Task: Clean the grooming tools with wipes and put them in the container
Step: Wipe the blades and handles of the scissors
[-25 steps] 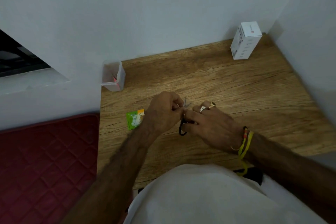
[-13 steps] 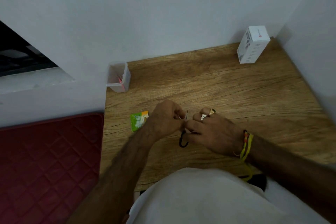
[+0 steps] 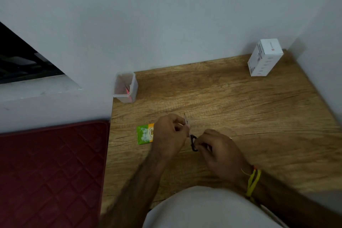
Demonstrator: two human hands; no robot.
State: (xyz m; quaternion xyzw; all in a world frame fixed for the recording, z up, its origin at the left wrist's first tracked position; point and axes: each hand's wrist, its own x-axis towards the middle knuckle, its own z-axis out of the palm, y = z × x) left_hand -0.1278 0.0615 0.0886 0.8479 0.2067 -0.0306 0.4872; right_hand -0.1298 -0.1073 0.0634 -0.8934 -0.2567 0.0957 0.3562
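Note:
Small scissors [image 3: 192, 142] with black loop handles are held over the wooden table [image 3: 240, 109]. My right hand [image 3: 220, 151] grips the black handles. My left hand [image 3: 170, 133] pinches the thin metal blades, with a bit of white wipe [image 3: 188, 126] between its fingers; the blade tip pokes out above the fingers. A clear plastic container [image 3: 125, 89] stands at the table's far left corner with a red and pink item inside it. A green and orange wipe sachet [image 3: 144, 133] lies flat just left of my left hand.
A white cardboard box [image 3: 264, 57] stands at the far right corner against the wall. A dark red quilted mattress [image 3: 51, 172] lies left of the table, lower down. White walls close in the table at the back and right.
My right hand slid back from the blades toward me along the scissors, down to the handles. My left hand stayed on the blades. The camera tilted up a little.

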